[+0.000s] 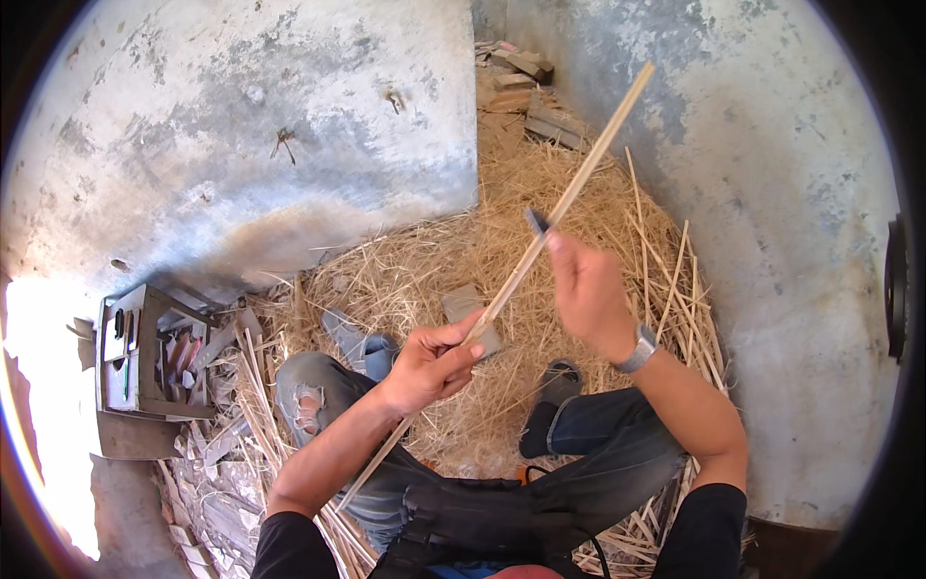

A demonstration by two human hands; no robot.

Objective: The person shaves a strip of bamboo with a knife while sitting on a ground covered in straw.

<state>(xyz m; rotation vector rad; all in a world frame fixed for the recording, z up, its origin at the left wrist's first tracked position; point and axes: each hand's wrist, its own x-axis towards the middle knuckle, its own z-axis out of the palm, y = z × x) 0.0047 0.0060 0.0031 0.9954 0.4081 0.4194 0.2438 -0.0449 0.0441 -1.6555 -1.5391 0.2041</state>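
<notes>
A long, pale bamboo strip slants across the view, from the upper right down past my left thigh. My left hand is closed round its middle, with the thumb along the top. Farther up the strip, my right hand is closed on a small knife. Its short dark blade pokes out past the fingers and lies against or across the strip. My grip hides the handle, so the contact of edge and strip cannot be made out.
Curly shavings cover the floor round my bent legs. Loose strips lie along the right wall. Bricks and boards are piled at the far corner. A battered wooden box with scraps stands at left. A wall juts in from the left.
</notes>
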